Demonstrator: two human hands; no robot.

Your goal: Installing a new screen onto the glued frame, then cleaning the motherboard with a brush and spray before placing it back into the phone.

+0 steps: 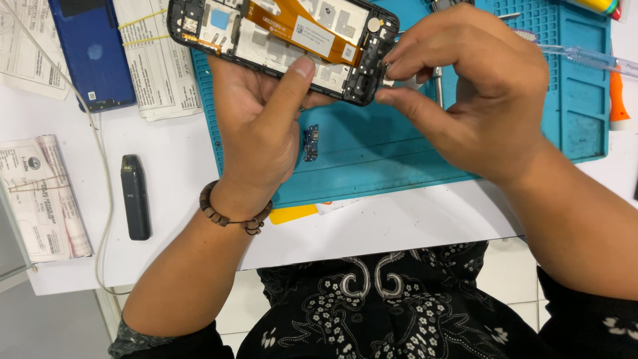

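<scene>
Held above a teal work mat (399, 153) on a white surface (412, 219): an opened phone (282, 40) with its back cover off, black frame up, an orange flex cable (292, 23) running across the bare inner parts. Left hand (259, 126) under the phone, palm cupping its lower edge, thumb pressed on the frame's near side, grip closed firmly around the phone; a brown bead bracelet (229, 214) at that wrist. Right hand (475, 93) at the phone's right end, thumb and forefinger pinched narrow around a small silvery part (389, 82) at the frame's corner; too small to tell what kind. On the mat just below the phone, lying loose, a small blue circuit board (310, 143). Left of the mat, a blue back cover (93, 50) flat on the surface, between printed papers bound with rubber bands (159, 60). Nearer, a slim black device (136, 196) beside a thin white cable (103, 199). At the mat's right edge, a clear-handled tool (585, 56) and an orange tool (618, 100).
</scene>
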